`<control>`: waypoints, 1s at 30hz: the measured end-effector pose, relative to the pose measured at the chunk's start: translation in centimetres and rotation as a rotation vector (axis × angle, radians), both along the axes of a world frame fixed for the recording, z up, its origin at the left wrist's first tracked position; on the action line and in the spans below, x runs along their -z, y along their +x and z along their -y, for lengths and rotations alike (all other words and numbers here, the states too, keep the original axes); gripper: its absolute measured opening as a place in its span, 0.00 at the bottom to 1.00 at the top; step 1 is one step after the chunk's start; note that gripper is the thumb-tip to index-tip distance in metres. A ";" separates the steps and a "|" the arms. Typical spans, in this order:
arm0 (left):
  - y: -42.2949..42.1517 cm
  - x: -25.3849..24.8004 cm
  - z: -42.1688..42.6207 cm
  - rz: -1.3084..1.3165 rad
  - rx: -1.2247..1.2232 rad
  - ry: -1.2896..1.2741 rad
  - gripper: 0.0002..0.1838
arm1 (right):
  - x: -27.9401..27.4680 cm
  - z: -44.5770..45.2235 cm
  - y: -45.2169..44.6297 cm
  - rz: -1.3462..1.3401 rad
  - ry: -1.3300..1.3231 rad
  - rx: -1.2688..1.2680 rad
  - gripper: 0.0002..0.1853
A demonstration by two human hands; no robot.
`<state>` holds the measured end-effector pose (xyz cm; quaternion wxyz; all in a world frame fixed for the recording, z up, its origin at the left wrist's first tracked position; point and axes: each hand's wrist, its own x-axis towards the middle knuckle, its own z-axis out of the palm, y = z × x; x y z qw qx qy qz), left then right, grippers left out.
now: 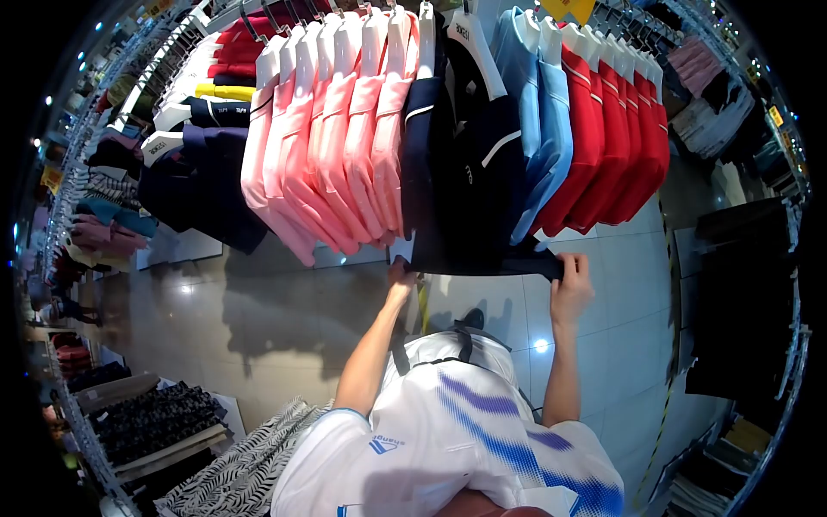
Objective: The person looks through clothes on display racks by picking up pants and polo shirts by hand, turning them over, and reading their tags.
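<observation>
A dark navy shirt (482,185) with a white stripe on its sleeve hangs from a white hanger on the rail, its bottom hem stretched sideways. At the hem's left corner my left hand (401,277) is closed on the cloth. My right hand (572,289) pinches the right corner, slightly farther out. Pink shirts (323,164) hang just left of the navy one. On its right hang light blue shirts (551,129), then red shirts (616,142).
More dark garments (202,181) hang at the left. Folded clothes (159,422) lie on a lower-left display beside a patterned cloth (250,461). Black garments (745,302) hang at the right. Tiled floor (491,302) shows below the rail.
</observation>
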<state>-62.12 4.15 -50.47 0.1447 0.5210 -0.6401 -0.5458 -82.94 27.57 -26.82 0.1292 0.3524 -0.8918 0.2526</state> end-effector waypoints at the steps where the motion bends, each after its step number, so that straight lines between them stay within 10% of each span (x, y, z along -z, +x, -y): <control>1: 0.2 0.1 0.3 -0.002 0.001 0.001 0.12 | 0.7 -0.5 -0.8 -0.049 0.007 0.033 0.23; 10: 1.1 1.9 2.1 -0.479 -0.084 -0.203 0.15 | 1.9 -3.6 -3.3 0.182 -0.299 0.076 0.21; 16: 3.5 -0.5 3.5 0.139 -0.041 -0.434 0.13 | 0.6 -4.9 -2.3 0.388 -0.581 0.071 0.18; 20: 2.2 3.9 3.2 0.272 0.233 0.118 0.29 | 1.8 -3.5 0.6 0.101 -0.311 -0.206 0.16; 23: 0.9 5.8 -0.5 0.461 0.628 -0.091 0.47 | 4.9 -1.4 3.7 0.255 -0.030 -0.389 0.16; 25: 0.6 5.1 -2.3 0.363 0.696 -0.144 0.46 | 6.4 -0.1 4.7 0.359 0.338 -0.564 0.19; 30: 1.8 -0.2 -1.8 0.191 0.755 0.233 0.31 | 4.9 3.0 5.9 0.763 0.104 -0.787 0.14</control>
